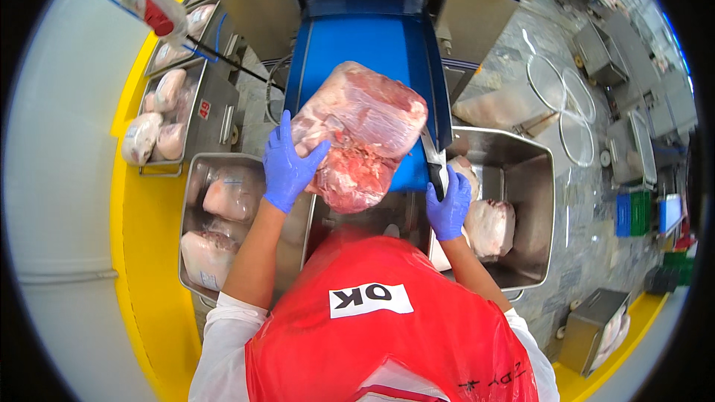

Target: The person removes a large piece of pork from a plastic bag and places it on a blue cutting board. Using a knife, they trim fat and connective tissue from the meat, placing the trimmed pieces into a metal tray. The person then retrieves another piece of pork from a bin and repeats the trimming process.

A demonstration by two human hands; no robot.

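We see the large cut of meat (365,115) lying on the near part of the blue conveyor belt (361,37), its lower, redder end overhanging the belt's edge, which presumably keeps it within easy reach of both arms. The left hand (290,167), gloved in violet, rests at its left side with thumb and fingers spread apart, the thumb over the upper surface — a broad contact that, we judge, steadies a soft, slippery mass better than a pinch would. The right hand (449,207) has its fingers closed around the handle of a knife (438,167), whose blade points away from us along the meat's right side; we cannot tell whether it touches. To either side stand a left metal bin (196,193) with wrapped pieces (234,193) and a right metal bin (532,201) with more pieces (491,227) — both placed close, probably so that we need little reach.
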